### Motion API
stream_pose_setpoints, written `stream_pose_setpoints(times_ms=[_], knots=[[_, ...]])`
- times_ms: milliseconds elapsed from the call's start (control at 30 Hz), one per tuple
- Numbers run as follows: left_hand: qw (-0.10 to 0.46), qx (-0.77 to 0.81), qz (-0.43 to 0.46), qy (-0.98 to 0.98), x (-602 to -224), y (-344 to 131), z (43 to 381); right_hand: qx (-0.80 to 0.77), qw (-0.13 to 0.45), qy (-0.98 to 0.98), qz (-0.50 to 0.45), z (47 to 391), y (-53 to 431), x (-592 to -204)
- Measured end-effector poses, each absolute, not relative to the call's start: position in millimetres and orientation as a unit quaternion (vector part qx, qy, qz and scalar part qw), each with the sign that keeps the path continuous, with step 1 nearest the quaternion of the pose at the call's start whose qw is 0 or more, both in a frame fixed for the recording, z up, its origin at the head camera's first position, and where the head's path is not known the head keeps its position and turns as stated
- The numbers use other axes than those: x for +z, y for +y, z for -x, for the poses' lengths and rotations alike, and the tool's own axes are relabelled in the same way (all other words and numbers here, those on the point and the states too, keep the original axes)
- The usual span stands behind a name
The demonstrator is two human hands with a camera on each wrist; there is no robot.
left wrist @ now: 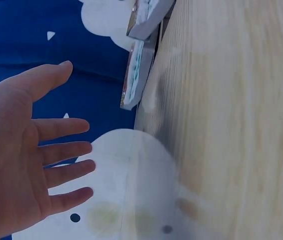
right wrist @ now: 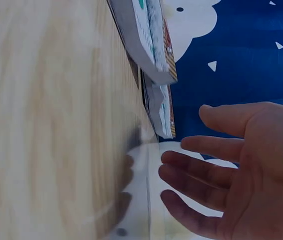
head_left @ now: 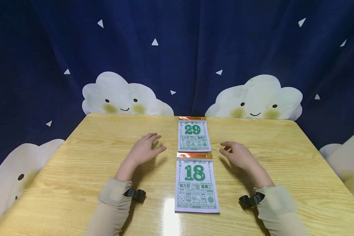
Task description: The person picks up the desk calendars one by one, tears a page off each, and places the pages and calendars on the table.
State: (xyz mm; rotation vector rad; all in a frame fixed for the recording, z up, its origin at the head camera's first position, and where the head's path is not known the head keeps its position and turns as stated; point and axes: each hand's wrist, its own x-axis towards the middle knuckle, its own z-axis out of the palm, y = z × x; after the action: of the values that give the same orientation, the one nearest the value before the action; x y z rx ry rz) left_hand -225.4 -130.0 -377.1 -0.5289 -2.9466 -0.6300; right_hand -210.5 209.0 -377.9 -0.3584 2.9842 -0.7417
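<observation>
Two tear-off calendars lie in line on the wooden table in the head view. The far calendar (head_left: 193, 136) shows a green 29, and the near calendar (head_left: 196, 186) a green 18; each has a red and gold strip along its top. My left hand (head_left: 145, 149) hovers left of the far calendar, fingers spread and relaxed, holding nothing. On the other side, my right hand (head_left: 237, 154) is held over the table with loosely bent fingers and nothing in them. Both wrist views show the calendars edge-on as thick paper pads, apart from the fingers.
The light wooden table (head_left: 76, 164) reaches back to a dark blue curtain (head_left: 191, 49) printed with white clouds and small triangles. A black strap device (head_left: 135, 194) sits on the left wrist, and a matching black device (head_left: 250, 200) on the right.
</observation>
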Motion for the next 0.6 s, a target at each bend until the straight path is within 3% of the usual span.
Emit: stream_pose_setpoints(times_ms=[600], knots=[[-0.046, -0.223, 0.22, -0.949, -379, -103, 216, -0.269, 0.076, 0.954, 0.105, 202, 190, -380]])
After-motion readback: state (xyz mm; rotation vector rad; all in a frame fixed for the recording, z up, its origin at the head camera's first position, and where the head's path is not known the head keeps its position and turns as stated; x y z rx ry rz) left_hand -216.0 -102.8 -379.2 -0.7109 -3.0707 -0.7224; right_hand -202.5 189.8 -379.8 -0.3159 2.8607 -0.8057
